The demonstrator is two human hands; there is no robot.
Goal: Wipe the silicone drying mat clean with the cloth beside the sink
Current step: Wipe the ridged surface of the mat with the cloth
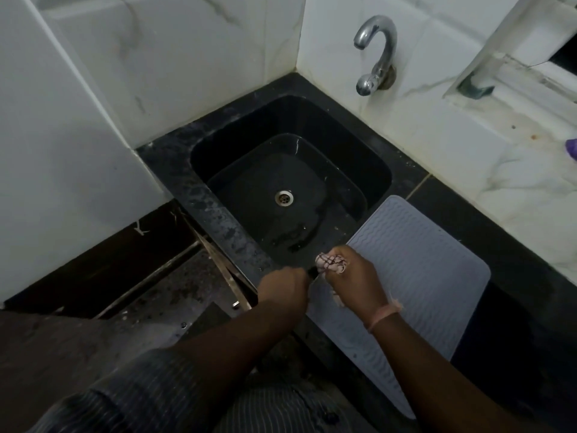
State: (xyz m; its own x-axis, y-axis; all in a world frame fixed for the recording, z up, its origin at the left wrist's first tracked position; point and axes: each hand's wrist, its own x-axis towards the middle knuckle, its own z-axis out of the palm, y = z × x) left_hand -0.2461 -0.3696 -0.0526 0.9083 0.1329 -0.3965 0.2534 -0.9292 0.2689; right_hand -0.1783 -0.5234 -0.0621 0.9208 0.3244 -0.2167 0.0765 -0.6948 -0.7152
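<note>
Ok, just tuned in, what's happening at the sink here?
A person stands at a black sink. Their right hand grips a bunched, patterned cloth over the sink-side corner of the grey silicone mat. The left hand is closed just beside it at the sink edge; whether it holds the cloth is unclear.

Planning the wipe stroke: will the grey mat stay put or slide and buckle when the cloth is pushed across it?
The mat lies thin and flat on the dark counter, so it is probably floppy and light. Its wavy ribs should give the cloth friction, so a hard push may drag or buckle it. The sink-side corner under the right hand looks likeliest to shift.
</note>
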